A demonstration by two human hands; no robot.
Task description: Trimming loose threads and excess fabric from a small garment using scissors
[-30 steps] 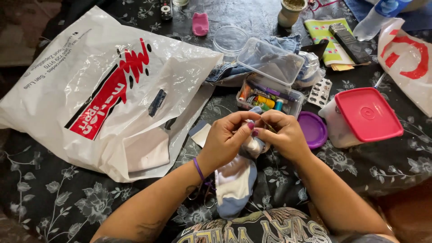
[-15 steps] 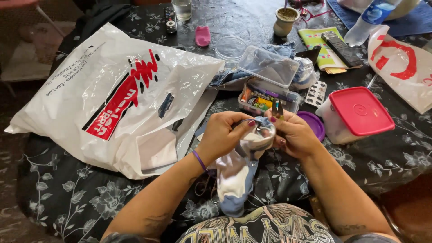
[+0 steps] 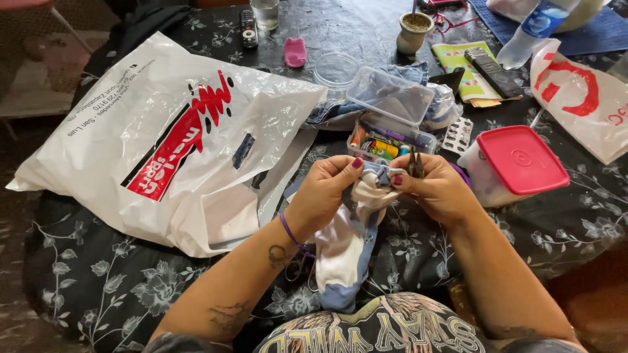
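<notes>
Since a moment ago your hands have lifted the white and blue sock (image 3: 347, 242) a little higher off your lap and drawn it closer to the open sewing box (image 3: 390, 142); the work looks mid-stitch or mid-trim, not finished. Your left hand (image 3: 324, 196) pinches the sock's bunched top between thumb and fingers; your right hand (image 3: 439, 189) pinches the same fold, with small snips (image 3: 416, 165) tucked upright in its grip. The sock hangs down between your wrists, its toe near your shirt; the white plastic bag (image 3: 176, 131) lies left, the pink-lidded tub (image 3: 517, 163) right.
</notes>
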